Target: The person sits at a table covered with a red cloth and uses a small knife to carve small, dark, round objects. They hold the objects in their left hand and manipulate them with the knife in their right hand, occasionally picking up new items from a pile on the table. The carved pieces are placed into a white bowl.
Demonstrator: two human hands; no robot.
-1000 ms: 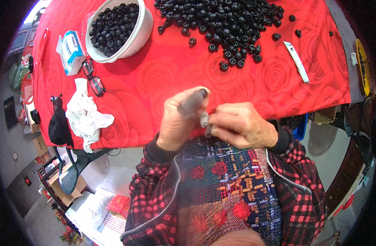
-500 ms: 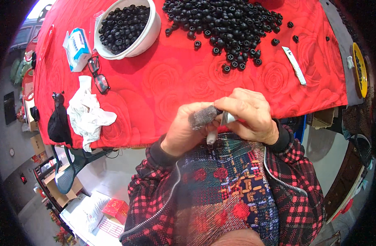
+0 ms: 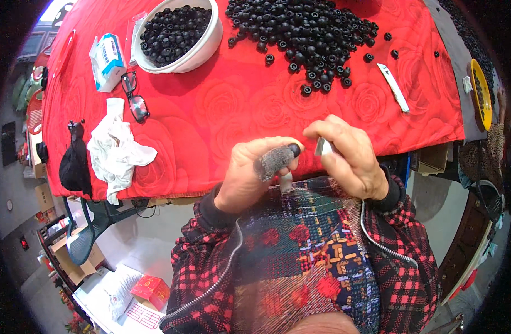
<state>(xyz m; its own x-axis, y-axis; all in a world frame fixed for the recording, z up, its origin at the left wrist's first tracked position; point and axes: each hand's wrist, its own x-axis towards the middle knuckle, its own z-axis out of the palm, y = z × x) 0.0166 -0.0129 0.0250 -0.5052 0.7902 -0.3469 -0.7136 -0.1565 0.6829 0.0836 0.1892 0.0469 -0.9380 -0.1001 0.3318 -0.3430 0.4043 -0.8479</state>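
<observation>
My left hand (image 3: 247, 172) is closed, pinching a small round black part (image 3: 294, 149) at its fingertips. A grey fuzzy wrap (image 3: 274, 162) sits over one of its digits, and a whitish cover (image 3: 286, 181) shows on another finger below. To the right, my right hand (image 3: 353, 158) is closed round a small flat tool with a pale, blade-like end (image 3: 324, 146); most of it is hidden by the fingers. The two hands are a little apart, just above the near edge of the table. Beyond them lies a heap of similar black parts (image 3: 317, 39).
A white bowl (image 3: 215, 33) full of black parts stands at the back left. Near it are a blue-and-white box (image 3: 107, 64), glasses (image 3: 134, 100), a white cloth (image 3: 113, 147) and a black item (image 3: 75, 161). A white strip (image 3: 393, 88) lies on the red tablecloth (image 3: 233, 111).
My right hand has drawn away to the right from my left, with the blade-like tool in it. The black part in my left hand is now in plain view.
</observation>
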